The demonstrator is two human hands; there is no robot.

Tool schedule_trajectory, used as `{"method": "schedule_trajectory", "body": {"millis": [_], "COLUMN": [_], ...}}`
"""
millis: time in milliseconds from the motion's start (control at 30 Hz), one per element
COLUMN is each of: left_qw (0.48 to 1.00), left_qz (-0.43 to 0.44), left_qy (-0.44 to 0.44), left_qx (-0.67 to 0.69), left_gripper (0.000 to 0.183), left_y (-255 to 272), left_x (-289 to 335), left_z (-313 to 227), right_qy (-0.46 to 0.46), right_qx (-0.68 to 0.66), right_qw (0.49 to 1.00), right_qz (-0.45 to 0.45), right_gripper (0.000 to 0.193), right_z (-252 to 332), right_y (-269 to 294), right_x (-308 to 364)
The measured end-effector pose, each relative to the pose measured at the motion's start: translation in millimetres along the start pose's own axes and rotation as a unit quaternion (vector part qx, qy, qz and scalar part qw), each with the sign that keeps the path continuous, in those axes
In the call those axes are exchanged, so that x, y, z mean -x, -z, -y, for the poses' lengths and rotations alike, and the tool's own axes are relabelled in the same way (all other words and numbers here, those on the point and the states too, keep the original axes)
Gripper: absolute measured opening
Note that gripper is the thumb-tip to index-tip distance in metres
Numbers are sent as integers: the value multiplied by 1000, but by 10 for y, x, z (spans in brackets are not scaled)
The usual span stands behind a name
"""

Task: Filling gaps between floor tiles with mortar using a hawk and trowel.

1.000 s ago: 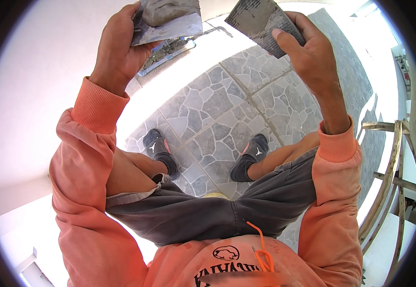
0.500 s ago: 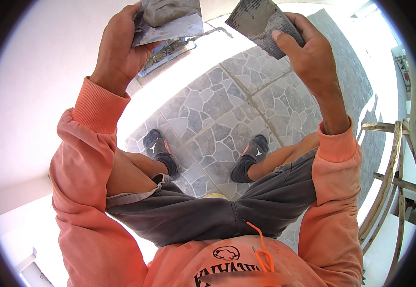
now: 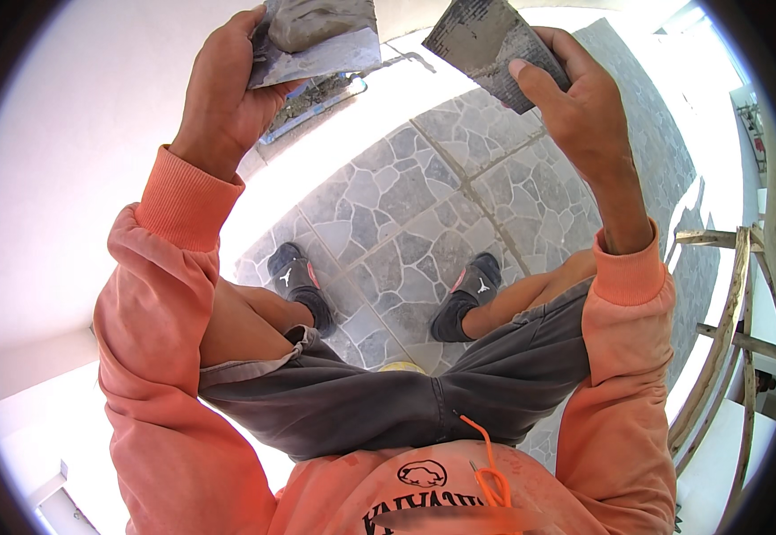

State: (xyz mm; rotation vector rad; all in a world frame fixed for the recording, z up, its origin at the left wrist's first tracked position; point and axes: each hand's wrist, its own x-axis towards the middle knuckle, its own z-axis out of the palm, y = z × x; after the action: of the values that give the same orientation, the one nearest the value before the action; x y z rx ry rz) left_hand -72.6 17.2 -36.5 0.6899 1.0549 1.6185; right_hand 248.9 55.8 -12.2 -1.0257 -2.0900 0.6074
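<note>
My left hand (image 3: 232, 94) is closed round a square grey tile (image 3: 352, 52) at the top of the view. A thick lump of wet grey mortar (image 3: 312, 25) lies on the tile's upper face. To the right, my right hand (image 3: 575, 102) grips a second dark tile piece (image 3: 486, 45) by its edge, thumb on the face toward me. That face has a ridged grid pattern, partly smeared with grey mortar. The two pieces are held apart, above the floor. The upper edges of both run out of view.
A blue-edged tray (image 3: 317, 107) with grey mix lies beyond my left hand. Below is a stone-patterned tiled floor (image 3: 388, 196), with my feet in dark sandals (image 3: 297, 276). A pale wall (image 3: 76, 178) rises at left. A wooden pole frame (image 3: 718, 330) stands at right.
</note>
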Motion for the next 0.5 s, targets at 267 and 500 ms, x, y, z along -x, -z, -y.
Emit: {"method": "schedule_trajectory", "body": {"millis": [267, 500], "left_qw": [1000, 1000], "left_qz": [0, -19], "left_qy": [2, 8], "left_qx": [10, -6], "left_gripper": [30, 31], "left_y": [-53, -95], "left_x": [48, 80], "left_z": [-2, -24], "right_qy": [-1, -4], "right_qx": [-4, -9], "right_qw": [1000, 1000], "right_qz": [8, 9], "right_gripper": [34, 34], "right_z": [23, 32], "right_y": [11, 0], "right_x": [6, 6]}}
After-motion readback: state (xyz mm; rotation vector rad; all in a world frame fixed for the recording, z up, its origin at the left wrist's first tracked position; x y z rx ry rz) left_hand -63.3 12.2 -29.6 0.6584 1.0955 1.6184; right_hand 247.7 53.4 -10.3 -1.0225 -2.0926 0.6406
